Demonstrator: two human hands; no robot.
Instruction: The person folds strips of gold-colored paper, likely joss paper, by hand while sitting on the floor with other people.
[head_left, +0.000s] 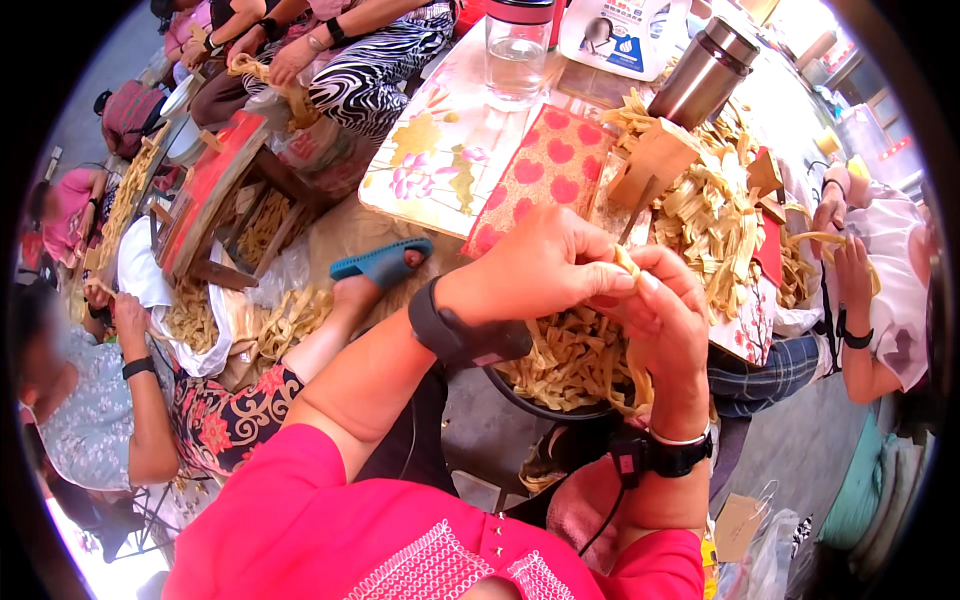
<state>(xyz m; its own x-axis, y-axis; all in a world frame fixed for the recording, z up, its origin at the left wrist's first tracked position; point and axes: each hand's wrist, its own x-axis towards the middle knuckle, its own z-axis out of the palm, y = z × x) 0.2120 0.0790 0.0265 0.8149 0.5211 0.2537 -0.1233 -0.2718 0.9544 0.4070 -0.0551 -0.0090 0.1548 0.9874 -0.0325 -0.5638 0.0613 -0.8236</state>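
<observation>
My left hand (551, 259) and my right hand (667, 307) meet in front of me, thumbs and fingertips pinching a pale yellow flat strip (624, 259). Part of a strip (639, 375) hangs down below my right palm. Beneath the hands sits a dark round basin (559, 413) heaped with loose yellow strip pieces (574, 360). My fingers cover much of the pinched strip, so its shape there is hard to make out. Dark bands circle both wrists.
A flower-patterned table (420, 161) bears a heart-patterned mat (551, 161), a strip pile (712, 202), a wooden block (652, 161), a steel flask (701, 71), a clear bottle (516, 64) and a white jug (622, 34). People handle strips on both sides. A red bench (214, 187) stands left.
</observation>
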